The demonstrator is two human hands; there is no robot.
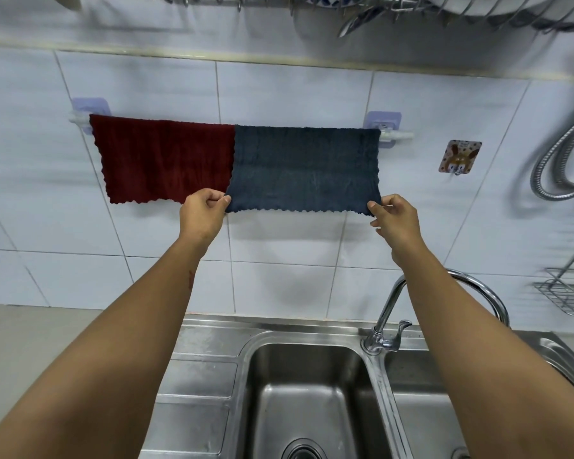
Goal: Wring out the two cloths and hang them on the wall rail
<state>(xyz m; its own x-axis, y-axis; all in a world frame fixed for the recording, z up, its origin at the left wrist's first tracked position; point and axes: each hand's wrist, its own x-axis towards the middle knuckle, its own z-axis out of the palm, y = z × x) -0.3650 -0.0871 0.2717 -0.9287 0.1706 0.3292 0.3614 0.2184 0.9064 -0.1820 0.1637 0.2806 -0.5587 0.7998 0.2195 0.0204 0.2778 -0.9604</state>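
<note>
Head view: dark red scalloped cloth [161,160] and dark blue scalloped cloth [304,168] hung side by side, edges touching, on white wall rail [396,136]. Left hand [203,212] and right hand [393,220] each pinched a lower corner of the blue cloth above the steel sink [307,392].

A stainless steel sink [256,359] sits below the white tiled wall [279,283]. A chrome faucet [391,309] stands behind the basin. A wire basket [567,293], a metal hose [557,160] and 1 adhesive hook [459,157] occupy the right wall. A dish rack [411,8] hangs overhead.
</note>
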